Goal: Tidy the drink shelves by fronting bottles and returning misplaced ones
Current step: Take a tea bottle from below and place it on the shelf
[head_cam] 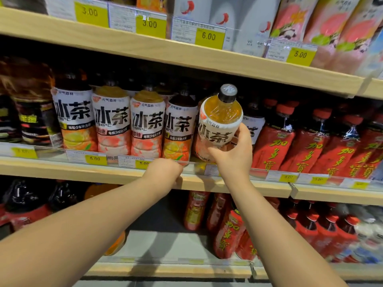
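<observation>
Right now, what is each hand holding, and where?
Right hand grips the tilted iced tea bottle around its lower label. Left hand sits curled at the shelf edge; whether it holds anything cannot be told.

Head-worn view, close, facing shelves (83, 171)

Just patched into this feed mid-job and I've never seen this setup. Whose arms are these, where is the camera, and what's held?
No robot here: these are a person's bare arms, filmed by one wide-angle camera worn on their head, looking forward and down. The right hand grips an iced tea bottle, tilted toward the camera, at the middle shelf. The left hand sits at that shelf's front edge; its grip is unclear. Standing there: more iced tea bottles to the left, red herbal tea bottles to the right.
</observation>
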The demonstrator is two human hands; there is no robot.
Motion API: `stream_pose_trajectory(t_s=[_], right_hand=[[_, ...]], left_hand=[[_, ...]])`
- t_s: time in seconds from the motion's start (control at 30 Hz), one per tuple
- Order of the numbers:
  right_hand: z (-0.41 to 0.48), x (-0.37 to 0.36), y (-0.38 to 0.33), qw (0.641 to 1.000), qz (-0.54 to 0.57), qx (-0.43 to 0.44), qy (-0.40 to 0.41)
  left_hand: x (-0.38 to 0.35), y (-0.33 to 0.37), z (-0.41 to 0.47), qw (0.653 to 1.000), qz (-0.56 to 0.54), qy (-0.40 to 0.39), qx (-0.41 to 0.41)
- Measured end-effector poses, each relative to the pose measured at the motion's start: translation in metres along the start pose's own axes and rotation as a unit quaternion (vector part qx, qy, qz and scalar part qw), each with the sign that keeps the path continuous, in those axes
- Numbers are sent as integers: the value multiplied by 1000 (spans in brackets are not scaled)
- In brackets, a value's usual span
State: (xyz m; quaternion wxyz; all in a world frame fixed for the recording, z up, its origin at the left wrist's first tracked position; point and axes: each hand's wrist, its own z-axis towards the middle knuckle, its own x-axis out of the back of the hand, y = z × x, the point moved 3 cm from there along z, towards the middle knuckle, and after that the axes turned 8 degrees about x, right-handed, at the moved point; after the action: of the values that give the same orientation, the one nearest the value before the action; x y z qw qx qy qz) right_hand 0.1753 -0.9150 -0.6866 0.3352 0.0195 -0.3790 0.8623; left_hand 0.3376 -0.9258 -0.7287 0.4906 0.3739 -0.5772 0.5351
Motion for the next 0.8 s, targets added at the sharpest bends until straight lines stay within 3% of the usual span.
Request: stream_pose_trajectory(t_s=[0.5, 0.67, 0.8], right_hand=[[7, -34, 17, 981, -179, -67, -37], [5, -39, 11, 974, -211, -45, -64], [-3, -35, 12, 972, -213, -17, -102]], left_hand=[[0, 1, -4, 999, -32, 14, 19], [-6, -3, -6, 997, -70, 20, 25], [-23, -10, -16, 987, -128, 99, 7]])
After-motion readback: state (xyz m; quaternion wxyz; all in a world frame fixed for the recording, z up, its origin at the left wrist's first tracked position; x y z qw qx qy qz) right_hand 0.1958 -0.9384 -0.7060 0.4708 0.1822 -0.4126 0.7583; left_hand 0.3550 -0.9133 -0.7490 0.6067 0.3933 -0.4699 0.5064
